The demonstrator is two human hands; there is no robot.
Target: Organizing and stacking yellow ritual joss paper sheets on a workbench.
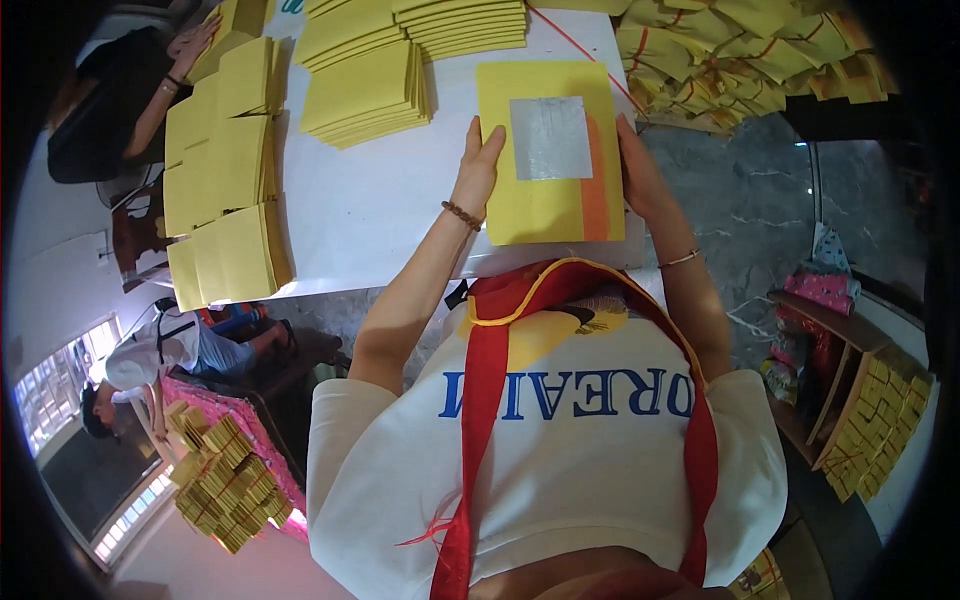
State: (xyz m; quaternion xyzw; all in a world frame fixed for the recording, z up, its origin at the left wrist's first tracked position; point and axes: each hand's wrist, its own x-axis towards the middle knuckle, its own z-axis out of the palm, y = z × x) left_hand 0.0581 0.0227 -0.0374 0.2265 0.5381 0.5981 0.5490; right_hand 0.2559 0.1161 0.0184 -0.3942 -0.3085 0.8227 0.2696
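Observation:
Upright between my hands is a block of yellow joss paper (pixel 545 215), its front sheet bearing a silver foil square and an orange stripe. It is at the near right part of the white tabletop (pixel 370 215). My left hand (pixel 479 168), with a beaded bracelet on the wrist, presses on its left side. Against the right side lies my right hand (pixel 642 172), its fingers partly hidden behind the paper. Beyond my left hand sits a neat stack of folded yellow paper (pixel 360 95), with more stacks (pixel 460 28) behind it.
Yellow paper stacks (pixel 225 180) line the table's left edge, where another person's hand (pixel 192 45) rests. Red-tied yellow bundles (pixel 720 60) pile up at far right. Another person (pixel 150 360) sits at lower left by more bundles (pixel 230 480). A wooden shelf (pixel 830 370) stands right.

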